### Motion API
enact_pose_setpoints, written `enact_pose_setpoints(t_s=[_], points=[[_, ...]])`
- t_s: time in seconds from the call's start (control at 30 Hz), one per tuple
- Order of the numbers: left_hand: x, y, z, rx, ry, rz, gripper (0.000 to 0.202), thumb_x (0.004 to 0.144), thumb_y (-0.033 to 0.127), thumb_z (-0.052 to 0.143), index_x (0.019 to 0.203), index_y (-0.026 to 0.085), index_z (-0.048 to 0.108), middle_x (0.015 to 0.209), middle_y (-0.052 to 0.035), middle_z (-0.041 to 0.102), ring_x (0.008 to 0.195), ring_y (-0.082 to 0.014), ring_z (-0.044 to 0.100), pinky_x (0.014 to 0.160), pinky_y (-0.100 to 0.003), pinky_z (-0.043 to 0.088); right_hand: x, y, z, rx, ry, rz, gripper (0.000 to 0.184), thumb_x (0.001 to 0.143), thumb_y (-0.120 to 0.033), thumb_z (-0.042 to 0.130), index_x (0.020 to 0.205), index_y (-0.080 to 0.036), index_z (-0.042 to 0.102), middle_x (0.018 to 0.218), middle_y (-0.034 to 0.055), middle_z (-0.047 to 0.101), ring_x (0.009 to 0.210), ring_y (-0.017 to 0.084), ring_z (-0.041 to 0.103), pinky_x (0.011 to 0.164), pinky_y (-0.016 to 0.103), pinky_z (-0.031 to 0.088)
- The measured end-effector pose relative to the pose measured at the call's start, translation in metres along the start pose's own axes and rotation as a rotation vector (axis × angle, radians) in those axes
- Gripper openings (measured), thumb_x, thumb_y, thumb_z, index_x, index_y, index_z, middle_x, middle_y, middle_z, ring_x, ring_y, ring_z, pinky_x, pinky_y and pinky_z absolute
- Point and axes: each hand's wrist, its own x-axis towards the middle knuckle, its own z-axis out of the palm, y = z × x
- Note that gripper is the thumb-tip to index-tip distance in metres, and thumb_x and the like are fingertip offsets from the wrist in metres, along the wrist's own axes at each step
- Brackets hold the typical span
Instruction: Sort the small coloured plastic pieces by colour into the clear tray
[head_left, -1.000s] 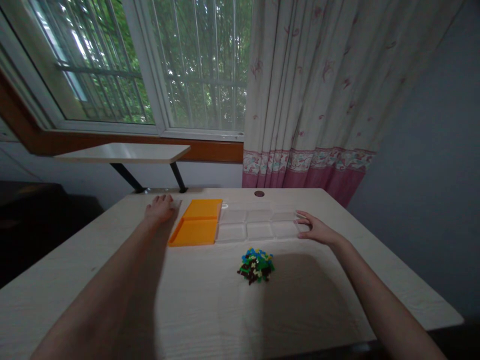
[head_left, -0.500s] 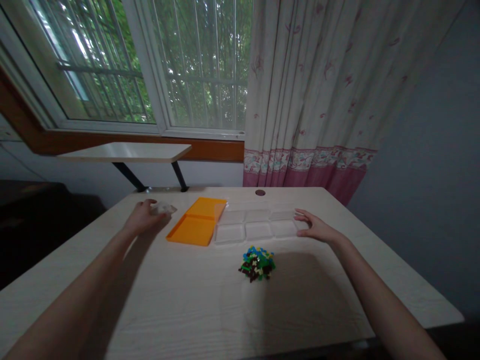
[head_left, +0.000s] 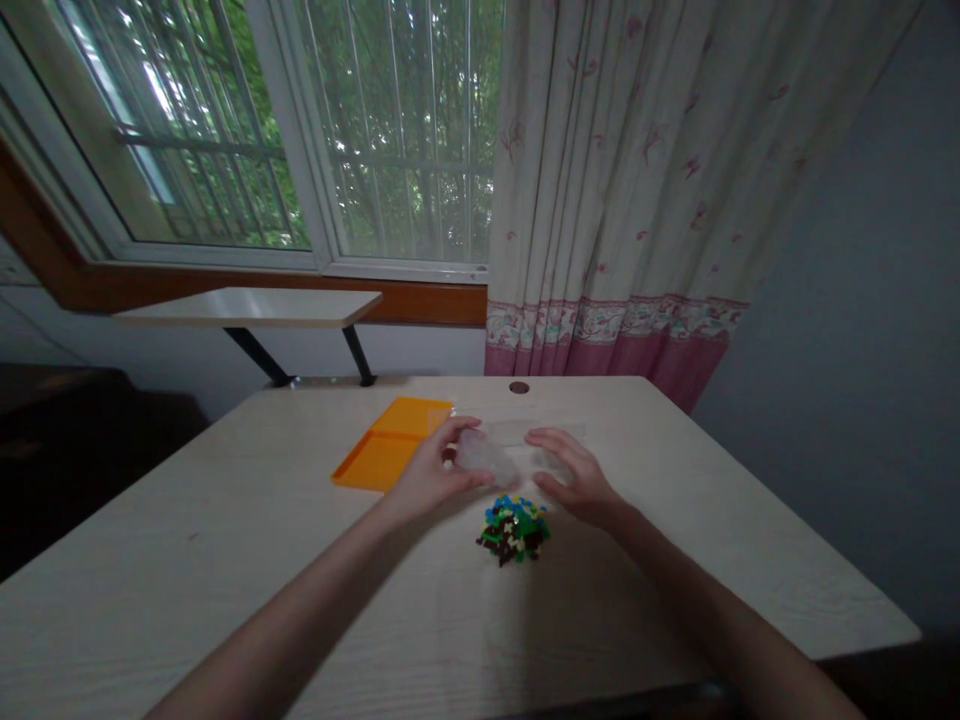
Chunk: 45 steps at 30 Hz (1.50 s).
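Note:
My left hand [head_left: 435, 475] is closed around a clear, crumpled-looking plastic piece [head_left: 484, 455], perhaps a bag; its exact kind is hard to make out. It is held over the clear compartment tray [head_left: 517, 432], which both hands largely cover. To the right, my right hand [head_left: 574, 478] hovers at the tray with thumb and fingers apart and curved, nothing clearly between them. Just in front of both hands lies a pile of small plastic pieces [head_left: 514, 530] in blue, green, yellow, cream and dark brown.
An open orange case [head_left: 382, 455] lies flat left of the tray, partly behind my left hand. At the back left of the pale wooden table [head_left: 300, 600] stands a raised shelf [head_left: 255, 305] on black legs. A window and a curtain [head_left: 600, 200] rise behind.
My left hand has brought the clear plastic piece from the table's left side to the middle, over the tray. My right hand has moved left from the tray's right end.

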Motion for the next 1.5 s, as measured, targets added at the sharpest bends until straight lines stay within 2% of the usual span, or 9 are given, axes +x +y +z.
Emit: enact_pose_setpoints(t_s=[0.1,0.2,0.57,0.7,0.9,1.1,1.23,1.37,1.5], points=[[-0.007,-0.015,0.025,-0.151,0.025,0.009,0.069,0.054,0.035,0.076,0.112,0.021,0.04,0.108,-0.0088,0.057,0.093,-0.0203,0.056,0.075,-0.03,0.047,-0.006,-0.014,0.018,0.042,0.002,-0.038,0.035,0.08,-0.033,0.056,0.114,-0.029,0.051,0.109,0.0043,0.06,0.101,0.018,0.055,0.088,0.035,0.046],[-0.014,-0.025,0.036,-0.248,0.044,-0.001,0.069,0.056,0.036,0.075,0.114,0.021,0.041,0.112,-0.0108,0.056,0.095,-0.0214,0.056,0.079,-0.032,0.047,-0.01,-0.019,0.027,0.031,0.033,-0.035,0.033,0.077,-0.033,0.059,0.109,-0.029,0.053,0.1,0.0035,0.064,0.092,0.018,0.06,0.08,0.033,0.051],[-0.026,-0.008,0.042,-0.183,0.098,0.019,0.057,0.059,0.027,0.074,0.113,0.018,0.056,0.118,-0.0112,0.055,0.11,-0.0239,0.05,0.094,-0.038,0.042,-0.018,-0.021,0.046,-0.292,0.011,0.001,0.034,0.074,-0.028,0.052,0.107,-0.021,0.055,0.086,0.0049,0.069,0.069,0.017,0.066,0.062,0.023,0.052],[-0.027,-0.007,0.036,-0.251,0.066,-0.002,0.058,0.058,0.024,0.075,0.113,0.017,0.058,0.12,-0.0117,0.055,0.112,-0.0254,0.049,0.097,-0.039,0.039,-0.017,-0.011,0.037,-0.326,0.053,-0.006,0.034,0.077,-0.023,0.044,0.108,-0.016,0.056,0.088,0.0062,0.069,0.066,0.015,0.065,0.064,0.022,0.051],[-0.023,-0.014,0.028,-0.582,-0.098,-0.074,0.064,0.055,0.022,0.077,0.115,0.018,0.053,0.119,-0.0115,0.055,0.107,-0.0236,0.053,0.087,-0.033,0.045,-0.008,-0.003,0.014,0.092,0.112,0.26,0.03,0.08,-0.025,0.042,0.104,-0.017,0.058,0.084,0.0046,0.068,0.069,0.014,0.063,0.063,0.022,0.051],[-0.024,-0.022,0.025,-0.798,-0.38,-0.167,0.059,0.055,0.014,0.077,0.108,0.018,0.051,0.107,-0.0071,0.058,0.088,-0.0158,0.06,0.069,-0.021,0.048,-0.008,0.009,0.027,0.644,0.122,0.599,0.042,0.08,-0.046,0.043,0.099,-0.013,0.062,0.05,-0.0006,0.054,0.043,0.011,0.051,0.046,0.023,0.042],[-0.023,-0.021,0.026,-0.801,-0.261,-0.158,0.056,0.051,0.009,0.077,0.097,0.019,0.048,0.098,-0.0017,0.057,0.077,-0.0108,0.06,0.064,-0.019,0.048,-0.006,0.012,0.03,0.809,0.13,0.634,0.056,0.071,-0.053,0.056,0.114,-0.018,0.052,0.064,0.0009,0.058,0.056,0.012,0.054,0.053,0.024,0.044],[-0.02,-0.02,0.027,-0.772,-0.081,-0.152,0.055,0.052,0.011,0.077,0.091,0.021,0.039,0.097,0.0006,0.056,0.073,-0.0092,0.06,0.064,-0.02,0.049,-0.008,0.006,0.026,0.795,0.034,0.506,0.096,0.05,-0.034,0.079,0.132,-0.03,0.028,0.1,0.0047,0.053,0.076,0.013,0.053,0.063,0.024,0.044],[-0.021,-0.027,0.033,-0.708,-0.083,-0.151,0.056,0.052,0.014,0.077,0.088,0.022,0.035,0.098,0.0001,0.053,0.068,-0.0087,0.06,0.059,-0.02,0.049,-0.012,0.001,0.029,0.704,-0.029,0.465,0.113,0.045,-0.024,0.082,0.136,-0.032,0.016,0.108,0.0055,0.046,0.077,0.011,0.049,0.064,0.024,0.041]])
